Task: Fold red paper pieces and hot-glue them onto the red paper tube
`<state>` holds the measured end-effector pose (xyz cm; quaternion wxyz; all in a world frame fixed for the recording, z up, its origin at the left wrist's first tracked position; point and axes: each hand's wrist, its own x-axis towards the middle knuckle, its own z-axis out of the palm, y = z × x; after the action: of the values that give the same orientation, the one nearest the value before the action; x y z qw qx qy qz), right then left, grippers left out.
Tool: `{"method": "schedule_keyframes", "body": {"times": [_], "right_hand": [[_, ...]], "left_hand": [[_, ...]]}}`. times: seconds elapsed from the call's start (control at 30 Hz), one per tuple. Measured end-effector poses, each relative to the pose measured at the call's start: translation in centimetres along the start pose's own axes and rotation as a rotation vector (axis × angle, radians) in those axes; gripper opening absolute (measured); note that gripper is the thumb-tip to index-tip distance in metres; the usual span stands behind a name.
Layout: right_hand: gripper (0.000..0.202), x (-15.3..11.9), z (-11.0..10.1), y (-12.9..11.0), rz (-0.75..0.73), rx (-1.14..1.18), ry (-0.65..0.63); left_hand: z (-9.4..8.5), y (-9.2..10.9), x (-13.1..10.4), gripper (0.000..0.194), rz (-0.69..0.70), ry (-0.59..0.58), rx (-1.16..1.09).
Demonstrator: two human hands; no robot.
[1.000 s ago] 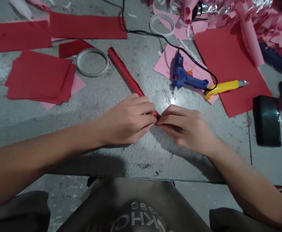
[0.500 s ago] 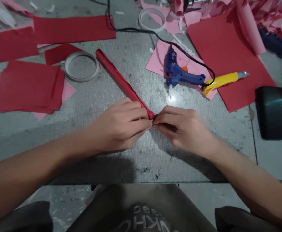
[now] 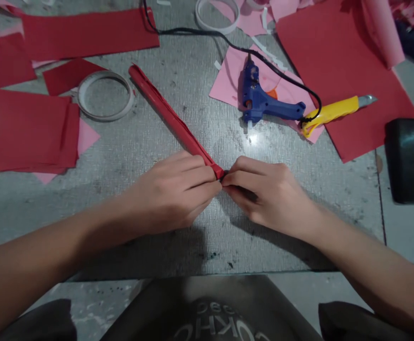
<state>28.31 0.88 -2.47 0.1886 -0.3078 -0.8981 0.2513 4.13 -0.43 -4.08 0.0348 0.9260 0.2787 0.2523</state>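
Note:
A long narrow roll of folded red paper point(image 3: 171, 116) lies slantwise on the table, its near end between my hands. My left hand point(image 3: 182, 189) is closed around that near end, fingers pressed together. Against the same tip, my right hand point(image 3: 264, 189) is pinched, thumb and fingertips touching the end of the roll. Something small and dark shows at the pinch, too hidden to name. The fingertips of both hands almost meet there.
A blue glue gun point(image 3: 264, 97) with a black cord point(image 3: 200, 31) rests on pink paper beside a yellow utility knife point(image 3: 335, 113). Left are stacked red sheets point(image 3: 25, 132) and a tape roll point(image 3: 82, 97). A black box-like object point(image 3: 409, 161) stands at right.
The view has shifted slightly, so the things at the sides appear farther out. Both hands stay at the near end of the red roll, with hardly any movement.

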Motion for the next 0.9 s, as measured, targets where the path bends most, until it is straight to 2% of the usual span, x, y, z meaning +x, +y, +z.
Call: {"method": "schedule_keyframes", "body": {"times": [0.23, 0.47, 0.67, 0.9], "right_hand": [[0.016, -0.11, 0.53, 0.38, 0.026, 0.076, 0.056], [0.012, -0.18, 0.76, 0.65, 0.023, 0.085, 0.086], [0.014, -0.17, 0.73, 0.61, 0.027, 0.094, 0.046], [0.018, -0.04, 0.10, 0.11, 0.024, 0.156, 0.048]], "left_hand": [[-0.22, -0.08, 0.32, 0.010, -0.099, 0.011, -0.121], [-0.36, 0.01, 0.43, 0.010, -0.099, -0.005, -0.064], [-0.29, -0.25, 0.32, 0.016, -0.106, -0.032, -0.108], [0.03, -0.20, 0.10, 0.017, -0.053, -0.029, -0.017]]}}
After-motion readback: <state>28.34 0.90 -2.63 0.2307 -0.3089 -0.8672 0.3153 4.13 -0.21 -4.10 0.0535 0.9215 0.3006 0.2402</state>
